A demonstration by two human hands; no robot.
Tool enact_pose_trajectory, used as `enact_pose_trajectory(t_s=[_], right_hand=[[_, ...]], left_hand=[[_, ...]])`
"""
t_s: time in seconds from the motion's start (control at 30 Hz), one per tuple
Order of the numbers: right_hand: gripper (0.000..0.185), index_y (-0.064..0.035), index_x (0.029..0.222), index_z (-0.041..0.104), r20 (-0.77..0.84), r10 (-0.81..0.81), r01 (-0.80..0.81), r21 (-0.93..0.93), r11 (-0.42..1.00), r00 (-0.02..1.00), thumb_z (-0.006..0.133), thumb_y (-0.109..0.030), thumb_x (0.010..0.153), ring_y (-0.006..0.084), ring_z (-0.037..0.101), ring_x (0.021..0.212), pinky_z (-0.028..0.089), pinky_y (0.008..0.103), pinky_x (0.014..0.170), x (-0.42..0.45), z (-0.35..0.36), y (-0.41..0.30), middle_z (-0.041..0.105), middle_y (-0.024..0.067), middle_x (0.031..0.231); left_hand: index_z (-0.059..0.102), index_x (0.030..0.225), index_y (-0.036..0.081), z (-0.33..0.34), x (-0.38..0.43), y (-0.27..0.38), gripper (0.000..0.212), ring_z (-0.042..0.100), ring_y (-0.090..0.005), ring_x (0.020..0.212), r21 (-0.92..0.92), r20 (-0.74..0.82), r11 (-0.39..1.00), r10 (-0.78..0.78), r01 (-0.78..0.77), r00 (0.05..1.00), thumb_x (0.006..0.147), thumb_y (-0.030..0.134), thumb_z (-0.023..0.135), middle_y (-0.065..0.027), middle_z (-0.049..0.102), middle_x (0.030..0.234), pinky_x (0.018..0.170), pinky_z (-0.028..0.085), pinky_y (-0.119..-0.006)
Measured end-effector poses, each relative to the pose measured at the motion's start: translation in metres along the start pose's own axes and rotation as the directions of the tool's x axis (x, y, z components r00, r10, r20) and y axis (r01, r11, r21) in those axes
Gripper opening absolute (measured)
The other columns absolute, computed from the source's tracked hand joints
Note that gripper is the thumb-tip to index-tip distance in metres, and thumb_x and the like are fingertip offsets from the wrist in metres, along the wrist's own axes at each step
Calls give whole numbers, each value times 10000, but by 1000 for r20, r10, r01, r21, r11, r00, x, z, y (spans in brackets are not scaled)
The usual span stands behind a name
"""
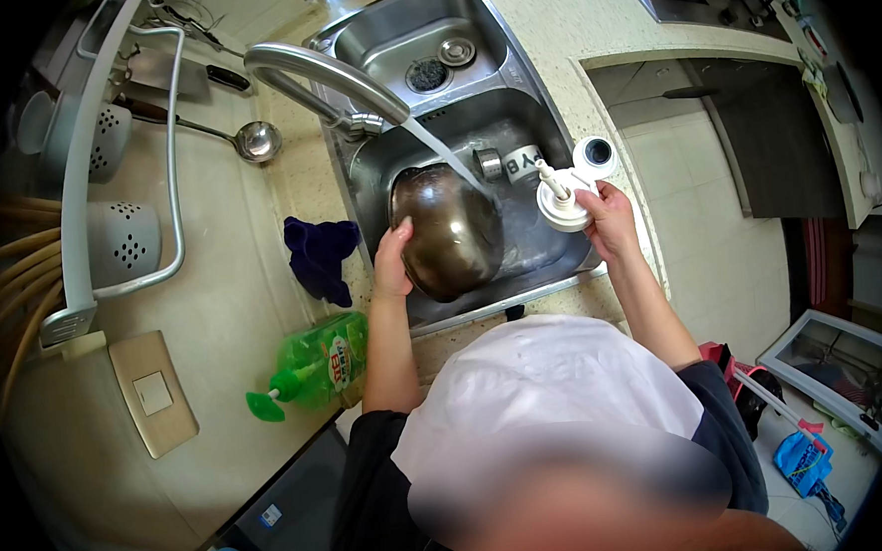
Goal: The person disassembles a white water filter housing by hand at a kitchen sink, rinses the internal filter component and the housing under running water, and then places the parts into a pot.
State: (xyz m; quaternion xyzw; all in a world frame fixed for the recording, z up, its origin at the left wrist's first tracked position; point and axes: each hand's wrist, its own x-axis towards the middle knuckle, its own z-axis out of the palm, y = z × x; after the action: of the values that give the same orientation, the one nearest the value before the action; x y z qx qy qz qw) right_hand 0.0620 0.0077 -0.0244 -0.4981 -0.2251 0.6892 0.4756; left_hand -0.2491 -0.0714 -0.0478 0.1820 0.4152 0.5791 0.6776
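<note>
My left hand [393, 263] grips the near left side of a glossy brown bowl [450, 230], which is tilted in the larger basin of the steel sink [544, 247]. Water runs from the curved tap [333, 79] into that basin, along the bowl's right side. In my right hand [610, 218] is a round white plastic part [563, 208] with a stem standing up from its middle, held over the basin's right edge. Just beyond it is a smaller white round piece [594, 157] with a dark centre; whether the two are joined I cannot tell. A small metal cup [488, 164] and a white cup with lettering [523, 163] lie in the basin.
A drain strainer [455, 51] sits in the smaller basin. Left of the sink lie a dark blue cloth [320, 255] and a green pump bottle [326, 360]. A wall rack [173, 155] with a hanging ladle [257, 141] and a cleaver [169, 76] juts out at the left.
</note>
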Motion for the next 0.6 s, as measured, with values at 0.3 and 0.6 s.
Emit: enact_pose_trajectory(t_s=[0.3,0.6], right_hand=[[370,91,1119,458,-11,8,-8,-23,1000,1000,624,6,799,210,647,841,551,312,734,4,5,2,611,154,1003],[360,74,1106,471,88,-81,87,-70,994,993,633,-3,794,174,633,829,521,259,733,6,38,14,615,130,972]], left_hand=[[639,771,61,83,-6,-52,296,578,-297,901,926,264,-279,-11,-256,965,844,339,563,-115,600,866,752,453,-437],[626,1076,53,4,55,-83,370,527,-300,1102,971,202,154,-120,-183,972,864,353,576,-154,582,1139,942,401,-360]])
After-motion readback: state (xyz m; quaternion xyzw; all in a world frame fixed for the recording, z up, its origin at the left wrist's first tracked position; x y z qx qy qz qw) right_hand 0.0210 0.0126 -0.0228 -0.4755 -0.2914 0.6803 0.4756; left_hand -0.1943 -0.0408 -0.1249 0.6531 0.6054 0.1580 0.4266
